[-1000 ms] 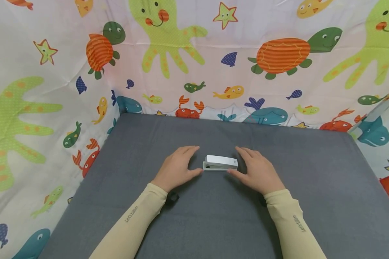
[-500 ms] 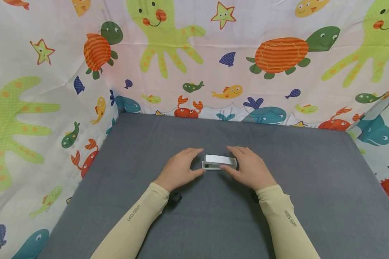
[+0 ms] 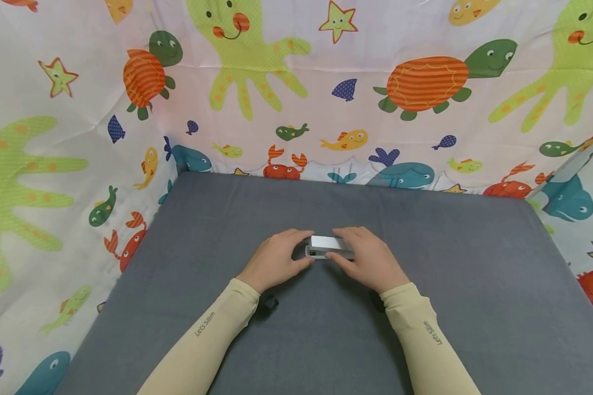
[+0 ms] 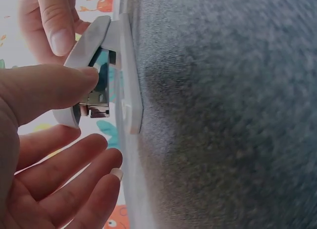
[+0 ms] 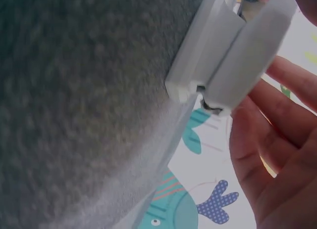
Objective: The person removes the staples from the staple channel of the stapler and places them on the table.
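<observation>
A white stapler [image 3: 322, 242] lies lengthwise on the grey table, its gaping front end toward the left. My left hand [image 3: 275, 260] is around that front end, thumb on the near side and fingers on the far side. In the left wrist view its thumb [image 4: 54, 93] overlaps the stapler's side, while the other fingers are loosely bent. My right hand [image 3: 373, 260] straddles the rear half, thumb in front and fingers behind. The right wrist view has the stapler's hinge end [image 5: 198, 88] beside relaxed fingers [image 5: 282, 110]. Whether either hand presses on it, I cannot tell.
The grey cloth-covered table [image 3: 237, 208] extends around both hands. White curtains [image 3: 277, 55] printed with sea animals stand along the back, left and right. A small dark device [image 3: 269, 303] sits under the left wrist.
My right hand has moved left, from the stapler's right end to partway over its body. My left hand has edged slightly right, closer to the front end. The stapler stays in place.
</observation>
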### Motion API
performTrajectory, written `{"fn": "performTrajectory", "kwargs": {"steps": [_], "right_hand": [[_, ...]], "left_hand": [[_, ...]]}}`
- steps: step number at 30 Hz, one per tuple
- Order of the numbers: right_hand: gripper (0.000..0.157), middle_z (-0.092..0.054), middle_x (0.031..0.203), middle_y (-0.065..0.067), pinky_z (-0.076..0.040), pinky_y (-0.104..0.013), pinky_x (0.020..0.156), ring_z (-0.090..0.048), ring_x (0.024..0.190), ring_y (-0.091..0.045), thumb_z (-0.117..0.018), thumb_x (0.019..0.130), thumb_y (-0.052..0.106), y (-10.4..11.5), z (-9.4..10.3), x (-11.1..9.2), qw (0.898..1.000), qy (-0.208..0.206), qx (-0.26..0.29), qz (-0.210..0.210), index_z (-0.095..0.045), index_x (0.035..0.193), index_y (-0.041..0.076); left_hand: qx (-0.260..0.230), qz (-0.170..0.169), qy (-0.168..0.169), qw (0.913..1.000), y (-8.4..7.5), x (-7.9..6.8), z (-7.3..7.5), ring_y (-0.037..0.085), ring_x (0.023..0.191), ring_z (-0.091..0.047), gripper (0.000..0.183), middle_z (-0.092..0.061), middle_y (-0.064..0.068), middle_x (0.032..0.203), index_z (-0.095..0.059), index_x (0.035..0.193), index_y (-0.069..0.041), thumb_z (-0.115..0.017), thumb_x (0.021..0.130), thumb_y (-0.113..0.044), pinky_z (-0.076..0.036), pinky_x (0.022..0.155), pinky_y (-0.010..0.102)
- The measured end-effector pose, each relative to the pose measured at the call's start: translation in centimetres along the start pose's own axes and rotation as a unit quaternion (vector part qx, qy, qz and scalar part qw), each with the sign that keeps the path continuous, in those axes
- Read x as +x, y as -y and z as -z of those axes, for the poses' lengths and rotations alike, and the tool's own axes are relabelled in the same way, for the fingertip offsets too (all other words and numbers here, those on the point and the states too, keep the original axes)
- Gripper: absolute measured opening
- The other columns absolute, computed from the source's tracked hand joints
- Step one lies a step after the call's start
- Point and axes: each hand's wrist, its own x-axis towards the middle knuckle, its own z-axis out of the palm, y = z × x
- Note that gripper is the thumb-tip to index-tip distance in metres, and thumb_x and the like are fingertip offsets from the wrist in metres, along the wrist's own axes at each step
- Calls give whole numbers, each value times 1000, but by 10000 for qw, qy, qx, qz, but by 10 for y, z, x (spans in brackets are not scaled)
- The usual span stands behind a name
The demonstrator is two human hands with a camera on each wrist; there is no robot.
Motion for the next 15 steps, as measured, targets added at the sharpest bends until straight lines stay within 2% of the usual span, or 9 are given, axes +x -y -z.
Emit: {"fn": "performTrajectory", "kwargs": {"steps": [8, 15], "right_hand": [[58, -74, 135, -8, -59, -50, 103, -70, 124, -28, -81, 97, 46, 4, -6, 1, 9999, -8, -57, 114, -69, 144, 13], [55, -75, 133, -9, -59, -48, 102, -70, 121, -27, -82, 98, 40, 6, -8, 1, 9997, -24, -150, 198, -69, 143, 12]], "left_hand": [[-29, 101, 169, 9998, -1, 2, -2, 16, 124, -70, 61, -71, 1, 143, -61, 154, -21, -82, 98, -34, -58, 106, 41], [-36, 99, 181, 9998, -5, 4, -5, 14, 117, -72, 60, -74, 0, 139, -60, 155, -20, -82, 99, -28, -59, 102, 37]]}}
